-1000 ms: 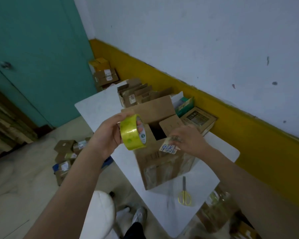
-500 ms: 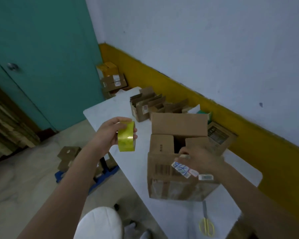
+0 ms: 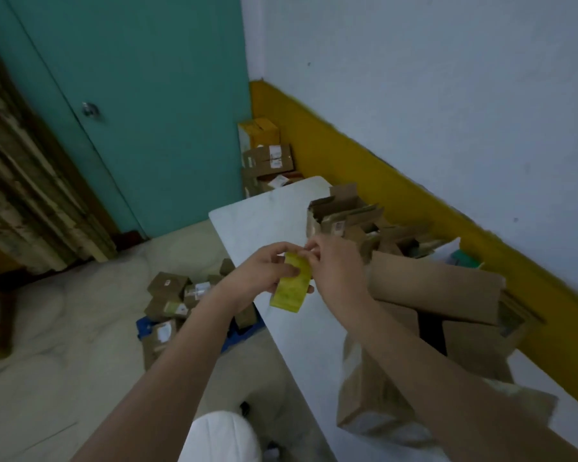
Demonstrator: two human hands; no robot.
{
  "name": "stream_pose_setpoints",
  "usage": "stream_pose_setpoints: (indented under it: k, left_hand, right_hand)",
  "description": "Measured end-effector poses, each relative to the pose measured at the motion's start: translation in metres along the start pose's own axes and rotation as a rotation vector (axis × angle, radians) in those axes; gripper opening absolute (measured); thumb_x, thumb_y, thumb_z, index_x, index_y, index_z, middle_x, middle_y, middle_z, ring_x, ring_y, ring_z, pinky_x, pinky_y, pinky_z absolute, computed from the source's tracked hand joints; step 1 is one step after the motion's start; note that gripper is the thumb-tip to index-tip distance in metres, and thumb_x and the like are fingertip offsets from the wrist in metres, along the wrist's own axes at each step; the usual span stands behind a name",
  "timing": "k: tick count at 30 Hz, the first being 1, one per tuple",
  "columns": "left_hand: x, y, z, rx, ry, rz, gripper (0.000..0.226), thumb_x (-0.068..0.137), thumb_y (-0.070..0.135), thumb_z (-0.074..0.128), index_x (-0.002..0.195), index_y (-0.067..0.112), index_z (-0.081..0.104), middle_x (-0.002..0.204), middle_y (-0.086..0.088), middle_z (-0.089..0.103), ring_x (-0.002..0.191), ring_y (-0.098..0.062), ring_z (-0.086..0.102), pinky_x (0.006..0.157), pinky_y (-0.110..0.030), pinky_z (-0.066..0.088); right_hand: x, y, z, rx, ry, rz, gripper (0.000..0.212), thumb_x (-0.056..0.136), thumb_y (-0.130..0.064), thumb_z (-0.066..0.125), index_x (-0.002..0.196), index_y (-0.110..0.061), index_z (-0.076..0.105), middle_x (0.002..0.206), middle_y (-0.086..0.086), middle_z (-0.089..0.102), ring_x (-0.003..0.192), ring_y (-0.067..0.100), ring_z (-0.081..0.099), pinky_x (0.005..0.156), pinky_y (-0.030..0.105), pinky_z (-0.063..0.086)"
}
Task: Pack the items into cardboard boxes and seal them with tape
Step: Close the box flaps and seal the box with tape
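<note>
While your left hand grips the tape roll just left of the open box, above the worktop, your right hand pinches at the roll's top edge. Pick carelessly and the loose end may split or stick back down; with neither hand on the box, its flaps may gape.

Dim, flat light is filling the room; motion blur is softening everything around the desk, and the wall beyond it is bowing.

Both hands hold the yellow tape roll (seen edge-on) over the white table.
</note>
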State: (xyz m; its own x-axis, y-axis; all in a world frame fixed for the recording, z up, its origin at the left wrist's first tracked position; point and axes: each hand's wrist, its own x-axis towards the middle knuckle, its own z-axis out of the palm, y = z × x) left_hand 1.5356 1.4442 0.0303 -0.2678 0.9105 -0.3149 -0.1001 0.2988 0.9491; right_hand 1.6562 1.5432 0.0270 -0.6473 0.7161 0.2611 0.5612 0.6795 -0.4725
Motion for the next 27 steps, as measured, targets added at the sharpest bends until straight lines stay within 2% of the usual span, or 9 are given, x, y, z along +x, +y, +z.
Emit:
stream_pose_setpoints:
  k: [5, 7, 10, 13, 15, 18, 20, 23, 27]
  left_hand:
    - [0.011, -0.03, -0.035, -0.068, 0.108, -0.133, 0.05, 0.095, -0.001, 0.055, 0.138, 0.023, 0.045, 0.077, 0.004, 0.077, 0.066, -0.013, 0.074, 0.051, -0.022, 0.054]
    - [0.019, -0.05, -0.048, 0.004, 0.112, -0.213, 0.059, 0.097, 0.01, 0.059, 0.146, 0.031, 0.034, 0.099, -0.003, 0.078, 0.079, -0.016, 0.074, 0.062, -0.026, 0.058]
    - [0.036, -0.095, -0.067, 0.45, 0.167, -0.294, 0.062, 0.098, 0.041, 0.058, 0.152, 0.03, 0.032, 0.139, -0.008, 0.057, 0.114, -0.024, 0.061, 0.089, -0.031, 0.049]
    - [0.052, -0.15, -0.072, 0.362, 0.105, -0.342, 0.058, 0.1, 0.032, 0.056, 0.151, 0.017, 0.035, 0.137, -0.014, 0.059, 0.103, -0.029, 0.07, 0.094, -0.041, 0.055]
    - [0.061, -0.187, -0.075, 0.344, 0.082, -0.437, 0.053, 0.101, 0.027, 0.055, 0.147, 0.012, 0.036, 0.114, -0.016, 0.071, 0.083, -0.028, 0.075, 0.084, -0.046, 0.06]
    - [0.086, -0.237, -0.08, 0.481, 0.057, -0.514, 0.056, 0.1, 0.037, 0.056, 0.143, 0.008, 0.034, 0.094, -0.008, 0.077, 0.076, -0.021, 0.074, 0.076, -0.035, 0.058]
    - [0.106, -0.262, -0.083, 0.622, 0.037, -0.502, 0.059, 0.099, 0.042, 0.056, 0.141, 0.005, 0.037, 0.105, -0.009, 0.075, 0.083, -0.02, 0.071, 0.07, -0.029, 0.053]
    - [0.136, -0.296, -0.083, 0.702, -0.025, -0.506, 0.07, 0.098, 0.045, 0.056, 0.148, 0.002, 0.032, 0.133, -0.016, 0.061, 0.117, -0.033, 0.061, 0.098, -0.04, 0.049]
    - [0.156, -0.327, -0.075, 0.484, -0.077, -0.493, 0.062, 0.098, 0.041, 0.059, 0.15, 0.014, 0.038, 0.137, -0.015, 0.059, 0.114, -0.034, 0.063, 0.097, -0.046, 0.052]
  right_hand:
    - [0.013, -0.015, 0.04, -0.034, -0.084, -0.022, 0.008, 0.093, -0.016, 0.059, 0.087, -0.015, 0.064, 0.088, 0.0, 0.064, 0.083, 0.014, 0.058, 0.064, 0.022, 0.035]
    - [0.017, -0.014, 0.055, 0.123, -0.118, 0.103, 0.013, 0.088, -0.013, 0.066, 0.077, -0.017, 0.062, 0.075, -0.008, 0.063, 0.071, 0.006, 0.055, 0.056, 0.011, 0.033]
    - [0.017, -0.009, 0.093, 0.19, -0.158, 0.192, 0.019, 0.085, -0.009, 0.069, 0.07, -0.018, 0.061, 0.065, -0.017, 0.053, 0.065, 0.002, 0.051, 0.05, 0.007, 0.034]
    - [0.006, 0.01, 0.15, 0.229, -0.258, 0.407, 0.014, 0.086, -0.014, 0.07, 0.072, -0.017, 0.069, 0.078, -0.005, 0.068, 0.077, 0.012, 0.063, 0.052, 0.005, 0.033]
    - [-0.008, 0.027, 0.192, 0.243, -0.326, 0.601, 0.013, 0.088, -0.02, 0.072, 0.085, -0.009, 0.077, 0.09, 0.005, 0.075, 0.088, 0.021, 0.068, 0.059, 0.015, 0.038]
    - [-0.023, 0.049, 0.249, 0.243, -0.323, 0.763, 0.018, 0.088, -0.022, 0.072, 0.093, -0.006, 0.078, 0.095, 0.01, 0.075, 0.094, 0.027, 0.069, 0.065, 0.02, 0.039]
    - [-0.028, 0.064, 0.278, 0.214, -0.296, 0.82, 0.019, 0.089, -0.023, 0.071, 0.094, -0.005, 0.077, 0.095, 0.012, 0.074, 0.094, 0.029, 0.068, 0.066, 0.021, 0.038]
    - [-0.036, 0.087, 0.308, 0.177, -0.26, 0.866, 0.018, 0.089, -0.022, 0.07, 0.094, -0.006, 0.077, 0.095, 0.01, 0.074, 0.092, 0.027, 0.068, 0.065, 0.019, 0.035]
    - [-0.046, 0.112, 0.328, 0.092, -0.211, 0.801, 0.017, 0.091, -0.021, 0.068, 0.082, -0.008, 0.073, 0.084, 0.008, 0.072, 0.076, 0.023, 0.063, 0.05, 0.021, 0.029]
